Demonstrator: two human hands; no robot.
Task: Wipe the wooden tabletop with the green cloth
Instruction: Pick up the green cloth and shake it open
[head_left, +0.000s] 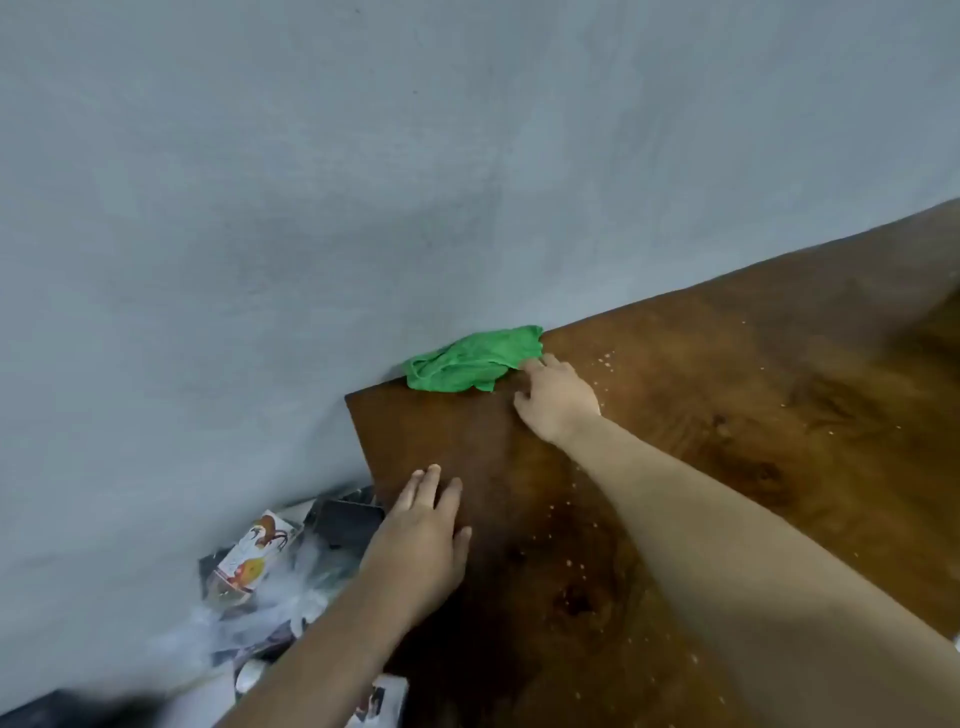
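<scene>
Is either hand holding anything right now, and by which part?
The right hand touches the cloth at its right edge; a closed grip cannot be told. The left hand lies flat, holding nothing.

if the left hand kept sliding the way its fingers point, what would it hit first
Probably nothing on the table: the left hand lies flat on the wooden tabletop, fingers pointing toward the grey wall. The green cloth sits off to the right of that line, though depth is unclear.

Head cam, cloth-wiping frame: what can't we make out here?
- Right hand fingertips: hidden at the green cloth's edge, so a grip is unconfirmed.
- Wooden tabletop: cut off by the right and bottom frame edges.
- Pale specks on the tabletop: too small to identify.
- Clutter beside the table, near the left hand: blurred, contents unclear.
</scene>
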